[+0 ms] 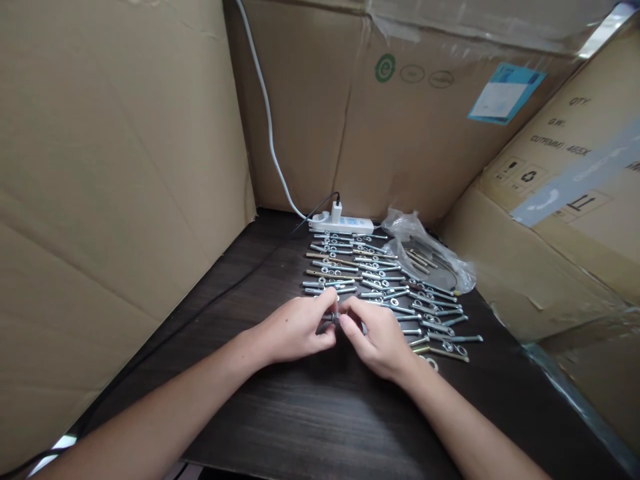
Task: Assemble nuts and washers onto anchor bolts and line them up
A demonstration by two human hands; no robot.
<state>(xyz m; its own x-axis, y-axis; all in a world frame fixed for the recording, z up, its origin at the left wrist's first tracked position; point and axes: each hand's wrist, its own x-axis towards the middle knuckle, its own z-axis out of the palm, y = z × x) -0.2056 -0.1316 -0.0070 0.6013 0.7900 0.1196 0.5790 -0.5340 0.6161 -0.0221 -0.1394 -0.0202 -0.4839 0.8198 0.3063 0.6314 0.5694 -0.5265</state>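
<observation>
My left hand (299,328) and my right hand (376,337) meet at the middle of a dark wooden table (280,413). Both pinch one small metal bolt (334,318) between thumbs and fingertips, just above the tabletop. Just beyond the hands lie rows of several metal bolts with washers (370,277), laid side by side. More of them spread to the right of my right hand (440,333).
A clear plastic bag (430,250) with more metal parts lies at the back right. A white power strip (343,223) with a white cable and a plugged charger sits by the back wall. Cardboard boxes (115,187) close in the table on three sides.
</observation>
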